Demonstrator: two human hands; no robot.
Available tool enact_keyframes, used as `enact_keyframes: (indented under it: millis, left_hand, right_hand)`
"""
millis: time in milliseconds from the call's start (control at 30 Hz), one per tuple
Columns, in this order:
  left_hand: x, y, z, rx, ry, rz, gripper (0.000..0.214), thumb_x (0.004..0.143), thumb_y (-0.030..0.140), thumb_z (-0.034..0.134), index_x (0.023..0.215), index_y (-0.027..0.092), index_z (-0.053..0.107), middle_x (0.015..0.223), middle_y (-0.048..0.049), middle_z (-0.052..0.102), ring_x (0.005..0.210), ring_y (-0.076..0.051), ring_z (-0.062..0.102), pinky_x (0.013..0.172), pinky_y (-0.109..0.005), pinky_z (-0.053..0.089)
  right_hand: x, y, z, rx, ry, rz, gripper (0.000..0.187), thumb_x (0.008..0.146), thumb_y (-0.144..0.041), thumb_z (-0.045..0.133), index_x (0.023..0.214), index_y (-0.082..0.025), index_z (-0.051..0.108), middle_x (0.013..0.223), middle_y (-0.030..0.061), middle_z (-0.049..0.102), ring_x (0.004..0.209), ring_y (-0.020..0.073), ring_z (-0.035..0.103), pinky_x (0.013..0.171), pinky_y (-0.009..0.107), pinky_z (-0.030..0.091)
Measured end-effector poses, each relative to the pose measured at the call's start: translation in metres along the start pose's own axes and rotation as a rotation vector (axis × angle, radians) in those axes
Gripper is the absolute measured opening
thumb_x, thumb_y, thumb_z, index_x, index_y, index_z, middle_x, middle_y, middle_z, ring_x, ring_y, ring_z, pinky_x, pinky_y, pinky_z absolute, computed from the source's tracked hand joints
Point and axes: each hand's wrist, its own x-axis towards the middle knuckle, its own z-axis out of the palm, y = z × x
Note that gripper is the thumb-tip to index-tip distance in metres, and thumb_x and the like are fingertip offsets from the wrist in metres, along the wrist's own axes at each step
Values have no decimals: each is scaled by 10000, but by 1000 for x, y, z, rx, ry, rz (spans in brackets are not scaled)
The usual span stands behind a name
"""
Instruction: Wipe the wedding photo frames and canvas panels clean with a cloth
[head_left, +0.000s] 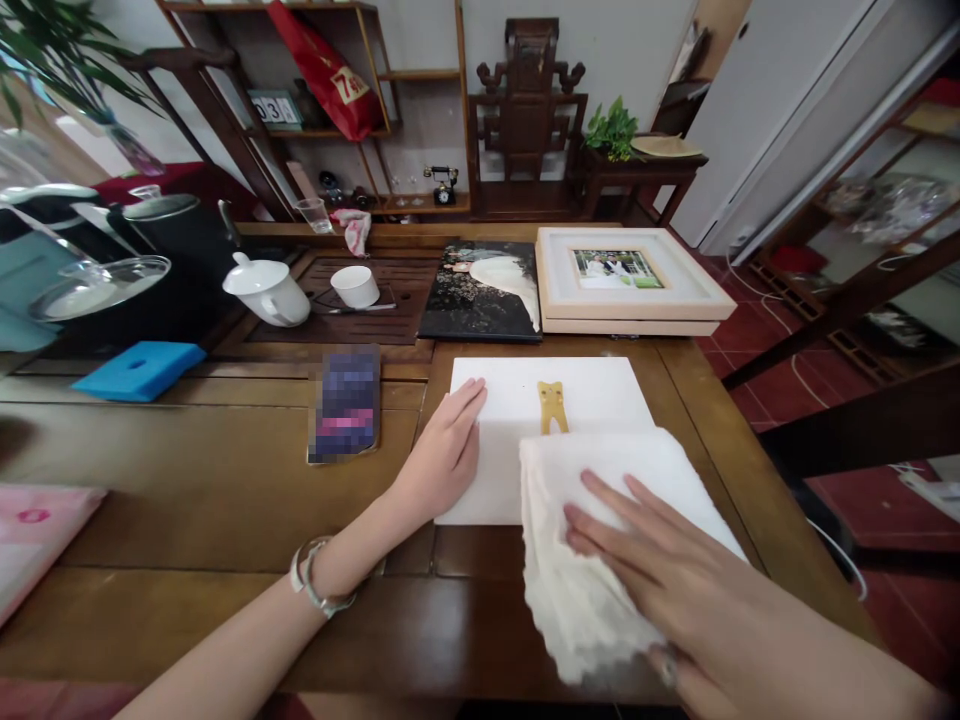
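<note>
A white rectangular board [502, 480] lies flat on the wooden table. Fixed or resting on it is a small gold-coloured piece [552, 405] with two leg-like prongs, its lower end close to the cloth. My left hand [448, 445], a bracelet on its wrist, rests along the board's left edge with fingers stretched out. A folded white cloth [600, 455] covers the board's right front part and hangs over its near edge. My right hand [645, 550] presses on this cloth with fingers spread on top; its thumb side is partly hidden.
Behind the board lie a black picture panel [484, 290] and light wooden photo frames [637, 280]. To the left are a phone-sized blurred item [346, 403], a blue sponge-like block [139, 370], a white lidded cup [268, 290] and a small white bowl [355, 287].
</note>
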Motion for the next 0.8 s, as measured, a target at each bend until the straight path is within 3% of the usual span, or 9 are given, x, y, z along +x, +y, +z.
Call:
enact_keyframes:
  millis: [67, 167, 333, 467, 600, 800]
  left_hand:
    - [0, 0, 0, -5, 6, 7, 484, 974, 169, 306, 1454, 172, 369, 1525, -131, 381, 1450, -252, 284, 1196, -513, 230]
    - [0, 1, -1, 1, -2, -3, 481, 973, 168, 307, 1449, 155, 375, 1522, -140, 381, 1449, -252, 285, 1198, -503, 229]
    - [1, 3, -2, 12, -19, -19, 478, 976, 170, 294, 1447, 143, 371, 1526, -147, 370, 1449, -252, 284, 1196, -511, 227]
    - [1, 3, -3, 9, -14, -12, 478, 977, 178, 295, 1447, 153, 373, 1527, -145, 371, 1449, -252, 284, 1193, -515, 232]
    - [1, 2, -2, 18, -21, -19, 475, 975, 180, 294, 1438, 125, 382, 1520, -157, 379, 1448, -251, 286, 1196, -508, 226]
    - [0, 2, 0, 11, 1, -4, 476, 973, 174, 300, 1441, 127, 375, 1517, -160, 384, 1450, -250, 282, 1197, -508, 226]
  right_hand:
    - [-6, -1, -6, 38, -34, 13, 841, 567, -60, 495, 1404, -143, 484, 1464, 72, 458, 1422, 308, 267, 1142, 520, 322]
    - [3, 24, -12, 66, -27, 91, 744, 678, -55, 477, 1407, -203, 476, 1464, 23, 463, 1409, 240, 310, 1164, 473, 288]
    - [45, 94, -12, 49, 178, 196, 469, 856, -176, 462, 1314, -212, 558, 1422, 77, 519, 1409, 274, 309, 1149, 568, 240]
    - [64, 122, -15, 2, 263, 254, 338, 836, -242, 532, 1141, -168, 655, 1308, 140, 612, 1390, 325, 338, 1135, 585, 246]
    - [39, 96, -16, 19, 183, 236, 651, 688, -114, 519, 1337, -166, 541, 1377, 112, 560, 1385, 314, 350, 1126, 580, 279]
    - [-47, 26, 2, 51, 58, 90, 954, 560, -35, 472, 1464, -330, 389, 1487, -29, 415, 1377, 284, 363, 1107, 509, 377]
